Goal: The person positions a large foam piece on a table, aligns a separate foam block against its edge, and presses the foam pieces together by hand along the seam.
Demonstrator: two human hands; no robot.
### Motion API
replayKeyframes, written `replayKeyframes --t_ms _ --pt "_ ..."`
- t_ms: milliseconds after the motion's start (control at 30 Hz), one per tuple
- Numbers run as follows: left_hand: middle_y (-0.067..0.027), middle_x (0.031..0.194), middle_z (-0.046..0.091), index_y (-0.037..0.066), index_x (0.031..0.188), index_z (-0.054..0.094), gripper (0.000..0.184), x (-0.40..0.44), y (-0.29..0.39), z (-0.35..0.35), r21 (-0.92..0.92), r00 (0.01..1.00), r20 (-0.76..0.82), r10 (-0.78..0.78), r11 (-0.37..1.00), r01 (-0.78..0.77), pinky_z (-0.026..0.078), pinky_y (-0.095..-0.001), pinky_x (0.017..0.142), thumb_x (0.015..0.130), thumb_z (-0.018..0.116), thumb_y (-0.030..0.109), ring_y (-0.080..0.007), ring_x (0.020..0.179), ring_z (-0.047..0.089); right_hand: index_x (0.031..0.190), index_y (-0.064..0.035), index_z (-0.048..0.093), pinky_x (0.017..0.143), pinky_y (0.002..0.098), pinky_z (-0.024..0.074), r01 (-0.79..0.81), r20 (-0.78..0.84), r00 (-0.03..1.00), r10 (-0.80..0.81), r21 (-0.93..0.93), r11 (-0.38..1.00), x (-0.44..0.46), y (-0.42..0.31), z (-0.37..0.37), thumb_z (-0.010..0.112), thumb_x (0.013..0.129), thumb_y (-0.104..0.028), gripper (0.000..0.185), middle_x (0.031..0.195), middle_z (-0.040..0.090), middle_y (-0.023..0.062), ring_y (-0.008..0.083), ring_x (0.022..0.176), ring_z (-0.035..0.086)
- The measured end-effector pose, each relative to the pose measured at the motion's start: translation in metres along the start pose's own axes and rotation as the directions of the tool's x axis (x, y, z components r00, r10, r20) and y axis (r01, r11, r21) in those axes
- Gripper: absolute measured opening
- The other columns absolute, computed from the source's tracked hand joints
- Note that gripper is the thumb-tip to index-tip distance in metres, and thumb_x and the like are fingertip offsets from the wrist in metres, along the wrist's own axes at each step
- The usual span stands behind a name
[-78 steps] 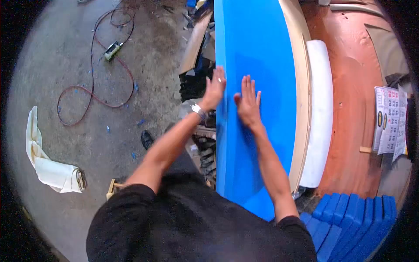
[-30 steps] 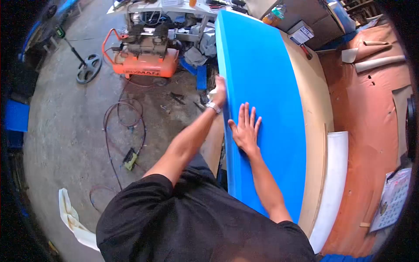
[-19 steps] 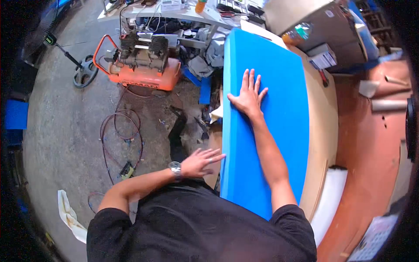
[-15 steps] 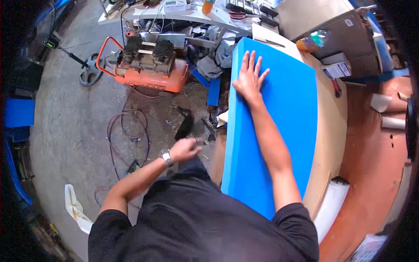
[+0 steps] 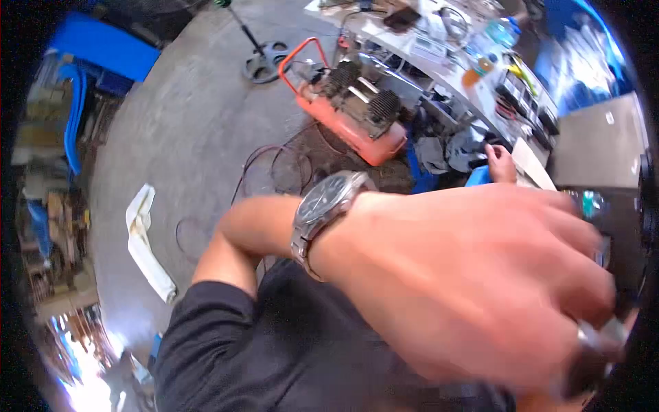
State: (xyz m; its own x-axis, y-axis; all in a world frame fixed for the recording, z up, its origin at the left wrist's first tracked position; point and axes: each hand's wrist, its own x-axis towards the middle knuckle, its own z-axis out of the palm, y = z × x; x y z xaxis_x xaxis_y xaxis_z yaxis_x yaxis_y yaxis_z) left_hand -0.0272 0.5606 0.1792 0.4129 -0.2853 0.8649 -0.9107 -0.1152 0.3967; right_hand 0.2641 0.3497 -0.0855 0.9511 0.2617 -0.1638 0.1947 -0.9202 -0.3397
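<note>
My left hand (image 5: 467, 281), large and blurred, fills the right foreground close to the camera. Its fingers bend away, with their tips hidden. A metal watch (image 5: 324, 206) is on its wrist, and a ring shows on one finger. Beyond it, part of my right hand (image 5: 502, 166) appears beside the far end of the blue panel (image 5: 478, 176). Most of the panel is hidden behind my left hand. The right fingers are partly visible, but their hold or contact with the panel is unclear.
An orange air compressor (image 5: 353, 127) stands on the floor near a looped hose (image 5: 240, 182). A cluttered white table (image 5: 439, 65) is behind it. Rolled cream material (image 5: 147, 257) lies at left; a cardboard box (image 5: 597, 144) is at right.
My left hand has risen from beside my body to close before the camera. The view has turned left, and my right hand and the blue panel are now mostly hidden.
</note>
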Motion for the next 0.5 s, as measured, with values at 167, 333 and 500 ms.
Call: replayKeyframes --t_ms 167,333,500 --pt "-0.0094 0.096 0.065 0.005 0.090 0.062 0.012 0.022 -0.002 0.004 0.066 0.982 0.141 0.129 0.988 -0.139 0.051 -0.0395 0.081 0.081 0.061 0.014 -0.0252 0.089 0.061 0.107 -0.0109 0.068 0.071 0.0400 0.0499 0.053 -0.136 0.989 -0.053 -0.007 0.999 -0.002 -0.014 0.000 0.054 0.087 -0.044 0.041 0.094 0.071 0.0094 0.0319 0.082 0.065" --pt "-0.0089 0.092 0.065 0.008 0.083 0.061 0.009 0.040 -0.014 0.012 -0.154 0.932 0.252 0.261 0.961 -0.228 0.052 -0.0434 0.080 0.081 0.062 0.016 -0.0257 0.089 0.062 0.108 -0.0090 0.062 0.073 0.0416 0.0425 0.292 -0.617 0.779 -0.115 0.194 0.936 -0.044 -0.020 0.030 0.061 0.081 -0.035 0.038 0.097 0.060 0.0117 0.0290 0.085 0.054" --pt "-0.0099 0.089 0.068 0.008 0.085 0.065 0.016 0.053 -0.052 0.026 -0.596 0.820 0.243 0.519 0.747 -0.296 0.050 -0.0469 0.083 0.084 0.062 0.025 -0.0270 0.092 0.063 0.149 -0.0127 0.027 0.113 0.0609 0.0111 -0.256 -0.587 0.799 0.130 -0.137 0.957 -0.215 -0.054 0.057 0.045 0.091 -0.050 0.071 0.156 0.024 0.0104 0.0363 0.144 0.015"
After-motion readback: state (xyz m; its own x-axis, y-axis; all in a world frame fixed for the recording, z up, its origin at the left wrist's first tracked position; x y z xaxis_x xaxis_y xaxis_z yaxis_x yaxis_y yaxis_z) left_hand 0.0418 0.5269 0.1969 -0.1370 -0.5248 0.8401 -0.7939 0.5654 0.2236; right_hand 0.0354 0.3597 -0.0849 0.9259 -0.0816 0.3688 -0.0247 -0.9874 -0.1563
